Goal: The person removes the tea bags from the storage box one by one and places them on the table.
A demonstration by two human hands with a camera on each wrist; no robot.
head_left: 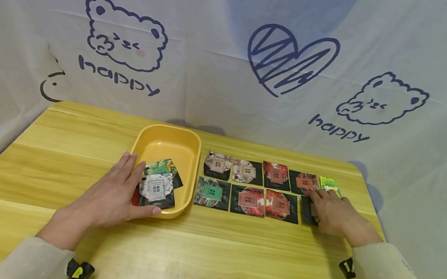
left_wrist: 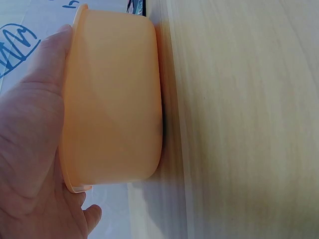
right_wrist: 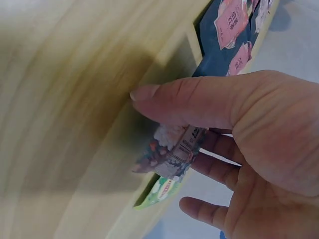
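My left hand lies along the rim of a yellow plastic tub, fingers straight on its left side and thumb at its front edge. Inside the tub, a packet with a pale label overlaps a green-labelled packet. At the right end of the front row, my right hand holds a dark packet low at the table. In the right wrist view, its flower-printed part shows between thumb and fingers; the thumb hides the rest. A bright green packet sits just behind this hand.
Two rows of flat packets lie right of the tub. The back row has a pale-labelled packet and red ones; the front row starts with a green-labelled packet. A printed white cloth hangs behind the wooden table.
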